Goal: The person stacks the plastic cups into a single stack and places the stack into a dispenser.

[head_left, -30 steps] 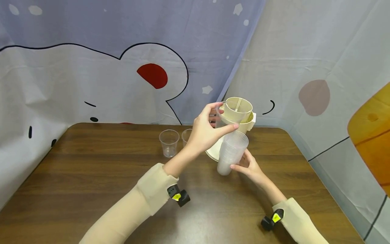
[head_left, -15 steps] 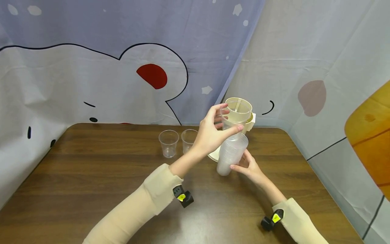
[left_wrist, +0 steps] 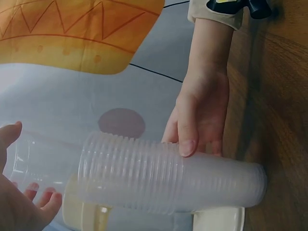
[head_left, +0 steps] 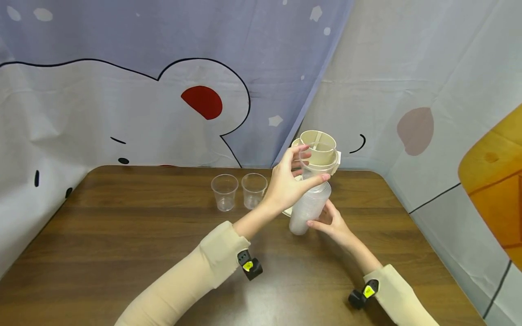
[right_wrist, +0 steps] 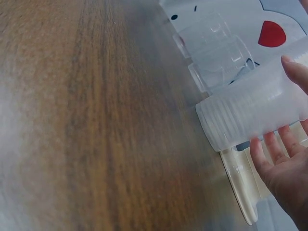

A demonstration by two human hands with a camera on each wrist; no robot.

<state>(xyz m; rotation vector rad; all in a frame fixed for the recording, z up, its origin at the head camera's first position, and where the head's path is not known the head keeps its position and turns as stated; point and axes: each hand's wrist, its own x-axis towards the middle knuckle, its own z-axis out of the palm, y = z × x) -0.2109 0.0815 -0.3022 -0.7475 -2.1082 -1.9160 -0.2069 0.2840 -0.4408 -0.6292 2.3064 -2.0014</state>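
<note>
My left hand [head_left: 287, 184] holds a clear plastic cup [head_left: 318, 158] between thumb and fingers, just above a tall stack of nested clear cups [head_left: 307, 209]. In the left wrist view the held cup [left_wrist: 41, 161] lines up with the mouth of the stack [left_wrist: 130, 173], its lower end at or inside the top rim; exactly how deep cannot be told. My right hand [head_left: 336, 228] grips the lower part of the stack, thumb on the near side. The right wrist view shows its fingers [right_wrist: 276, 149] curled around the stack [right_wrist: 250, 108], whose base is close to the table.
Two clear cups, one [head_left: 224, 194] left of the other [head_left: 253, 192], stand upright on the wooden table [head_left: 142, 235]. Behind the stack is a cream-coloured device [head_left: 319, 147] with a round open top and a pale base. A printed cloth [head_left: 122, 113] hangs behind the table.
My left hand has moved right and slightly down with its cup, from beside the device to over the stack. The second standing cup is now less covered by my arm. My right hand has barely moved.
</note>
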